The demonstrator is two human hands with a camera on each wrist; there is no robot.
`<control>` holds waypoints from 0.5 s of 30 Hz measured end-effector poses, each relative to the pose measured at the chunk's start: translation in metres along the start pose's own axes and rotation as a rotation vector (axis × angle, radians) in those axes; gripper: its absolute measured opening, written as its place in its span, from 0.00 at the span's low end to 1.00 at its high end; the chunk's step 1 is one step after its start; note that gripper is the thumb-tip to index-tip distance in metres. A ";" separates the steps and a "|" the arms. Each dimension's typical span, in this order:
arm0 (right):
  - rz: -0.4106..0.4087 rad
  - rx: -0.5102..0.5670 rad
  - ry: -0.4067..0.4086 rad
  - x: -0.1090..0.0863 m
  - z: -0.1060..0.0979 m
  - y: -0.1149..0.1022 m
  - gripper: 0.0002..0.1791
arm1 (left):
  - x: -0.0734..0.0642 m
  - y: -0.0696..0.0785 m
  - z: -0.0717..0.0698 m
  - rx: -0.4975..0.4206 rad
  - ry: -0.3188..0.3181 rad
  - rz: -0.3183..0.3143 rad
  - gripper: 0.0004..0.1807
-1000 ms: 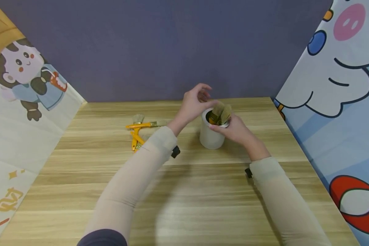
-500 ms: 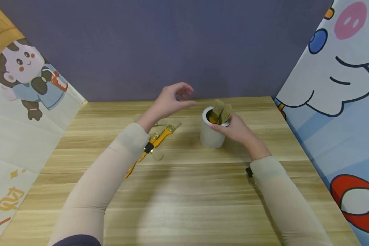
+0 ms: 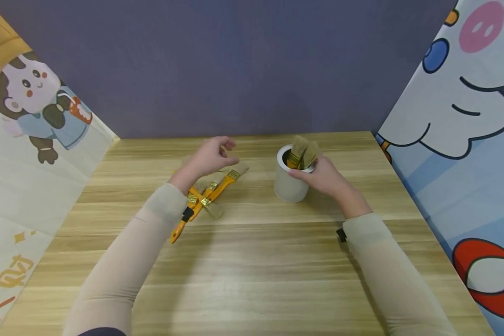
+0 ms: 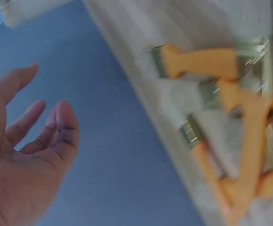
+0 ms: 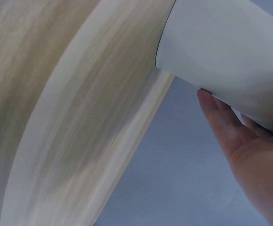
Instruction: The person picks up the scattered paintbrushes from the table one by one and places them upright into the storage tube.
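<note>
White and cylindrical, the can (image 3: 290, 186) holds pale-bristled brushes (image 3: 297, 147).

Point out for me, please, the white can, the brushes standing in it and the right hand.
White can (image 3: 291, 187), head view: on its outer wall, below the rim.
Brushes (image 3: 299, 146), head view: on the bristles of one of them.
Right hand (image 3: 324, 178), head view: on the middle of the hand.
</note>
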State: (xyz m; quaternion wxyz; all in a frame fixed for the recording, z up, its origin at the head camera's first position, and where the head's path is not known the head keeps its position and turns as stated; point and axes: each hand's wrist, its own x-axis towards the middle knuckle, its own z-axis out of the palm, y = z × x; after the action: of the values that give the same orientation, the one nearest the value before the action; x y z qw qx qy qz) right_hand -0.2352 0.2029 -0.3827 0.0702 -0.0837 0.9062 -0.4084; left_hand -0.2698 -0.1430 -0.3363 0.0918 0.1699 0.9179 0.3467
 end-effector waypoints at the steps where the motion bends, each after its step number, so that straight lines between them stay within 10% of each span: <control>1: 0.001 0.000 -0.003 0.000 0.000 0.000 0.54 | 0.001 -0.004 0.005 0.016 -0.003 -0.014 0.32; 15: -0.020 -0.004 0.006 0.000 0.000 -0.001 0.56 | 0.021 -0.046 0.056 0.106 -0.056 -0.118 0.32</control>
State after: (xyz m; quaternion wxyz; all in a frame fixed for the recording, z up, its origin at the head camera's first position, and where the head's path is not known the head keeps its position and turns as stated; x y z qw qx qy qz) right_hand -0.2355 0.2025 -0.3822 0.0635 -0.0916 0.9064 -0.4076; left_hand -0.2845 -0.1330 -0.4097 0.1285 0.1298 0.9404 0.2868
